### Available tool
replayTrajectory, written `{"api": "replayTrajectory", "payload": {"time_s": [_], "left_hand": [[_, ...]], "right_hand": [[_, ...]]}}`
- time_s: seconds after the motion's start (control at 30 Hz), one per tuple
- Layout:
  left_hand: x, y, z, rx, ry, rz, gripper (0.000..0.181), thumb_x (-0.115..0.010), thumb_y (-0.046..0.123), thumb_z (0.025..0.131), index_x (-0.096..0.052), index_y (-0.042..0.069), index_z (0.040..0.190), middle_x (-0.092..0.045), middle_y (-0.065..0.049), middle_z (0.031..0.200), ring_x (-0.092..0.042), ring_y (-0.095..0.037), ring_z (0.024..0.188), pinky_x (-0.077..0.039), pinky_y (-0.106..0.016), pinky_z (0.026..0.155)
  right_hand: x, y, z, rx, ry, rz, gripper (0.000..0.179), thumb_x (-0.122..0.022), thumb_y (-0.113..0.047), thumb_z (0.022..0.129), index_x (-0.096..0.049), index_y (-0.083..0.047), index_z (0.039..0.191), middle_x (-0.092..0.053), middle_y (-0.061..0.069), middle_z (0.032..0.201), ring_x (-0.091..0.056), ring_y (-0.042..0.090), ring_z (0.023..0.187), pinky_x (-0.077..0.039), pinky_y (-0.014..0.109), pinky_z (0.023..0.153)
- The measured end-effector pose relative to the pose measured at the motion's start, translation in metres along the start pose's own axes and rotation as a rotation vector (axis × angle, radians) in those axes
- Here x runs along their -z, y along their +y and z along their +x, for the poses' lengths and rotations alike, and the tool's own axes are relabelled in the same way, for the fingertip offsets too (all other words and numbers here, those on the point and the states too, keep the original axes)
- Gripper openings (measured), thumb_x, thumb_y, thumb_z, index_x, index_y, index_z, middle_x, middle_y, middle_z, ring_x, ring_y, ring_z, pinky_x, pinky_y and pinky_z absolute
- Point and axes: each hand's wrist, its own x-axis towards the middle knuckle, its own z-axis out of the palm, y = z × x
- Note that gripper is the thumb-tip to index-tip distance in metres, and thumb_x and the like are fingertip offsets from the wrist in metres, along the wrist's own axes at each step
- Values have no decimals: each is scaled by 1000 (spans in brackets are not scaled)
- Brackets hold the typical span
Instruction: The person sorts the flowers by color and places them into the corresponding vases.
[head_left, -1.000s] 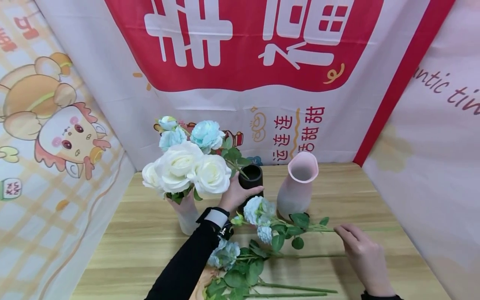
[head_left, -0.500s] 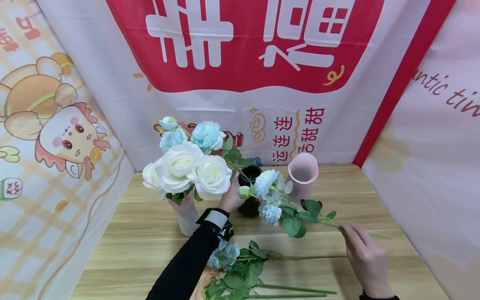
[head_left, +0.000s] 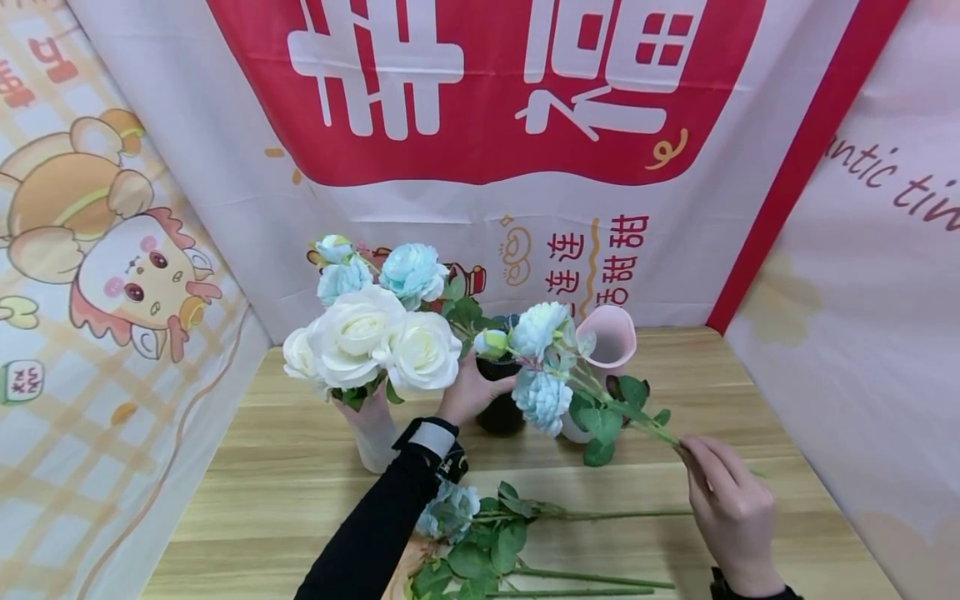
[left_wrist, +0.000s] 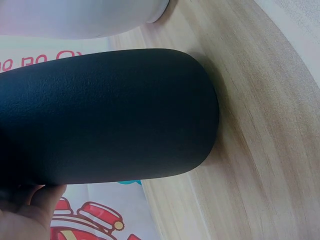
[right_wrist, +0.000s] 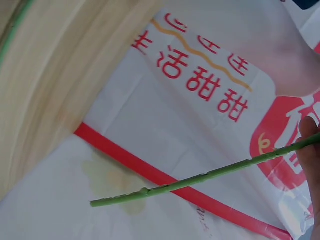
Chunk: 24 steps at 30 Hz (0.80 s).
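Note:
My left hand (head_left: 472,390) grips the upper part of a black vase (head_left: 501,415); in the left wrist view, the dark wall of the vase (left_wrist: 110,115) fills the middle, with fingers (left_wrist: 37,212) at its lower edge. A leafy stem with light blue flowers (head_left: 412,273) leans leftward from the mouth of this vase. My right hand (head_left: 729,504) pinches the stem of another blue artificial flower (head_left: 543,402), whose blooms hover over the black vase and partly hide it. The bare green stem end (right_wrist: 200,178) sticks out past the fingers in the right wrist view.
Right of the black vase stands a pink-and-white vase (head_left: 607,337), partly behind the held flower. White roses (head_left: 360,333) fill a second pale vase (head_left: 375,437) on the left. Further blue flowers (head_left: 450,510) with long stems lie at the table's front. Printed cloth (head_left: 480,200) walls the back.
My right hand has lifted the blue flower off the front area, and its blooms have risen toward the mouth of the black vase. The left hand stays on the vase.

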Motion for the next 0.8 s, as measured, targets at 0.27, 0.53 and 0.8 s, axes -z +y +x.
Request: {"api": "replayTrajectory", "payload": {"time_s": [0.27, 0.53, 0.8], "left_hand": [[0, 2, -2, 10, -2, -5, 79, -88, 40, 71, -53, 5, 132, -63, -8, 118, -59, -23, 109, -44, -41, 98], [1, 6, -4, 22, 3, 18, 79, -86, 44, 72, -53, 6, 132, -62, -7, 120, -57, -24, 112, -44, -42, 98], [1, 5, -5, 53, 5, 47, 84, -84, 50, 72, -50, 7, 136, -59, -10, 124, -54, -27, 116, -44, -44, 98]], "right_hand": [[-1, -10, 13, -43, 59, 77, 22, -69, -12, 93, -74, 9, 87, -68, 21, 80, -61, 35, 61, -43, 6, 81], [-5, -24, 30, -90, 120, 151, 30, -72, -19, 92, -73, 10, 82, -68, 21, 77, -63, 29, 64, -46, 10, 80], [-7, -33, 39, -184, 96, 228, 14, -77, -3, 84, -73, 10, 86, -68, 23, 81, -65, 15, 75, -48, 11, 77]]}}
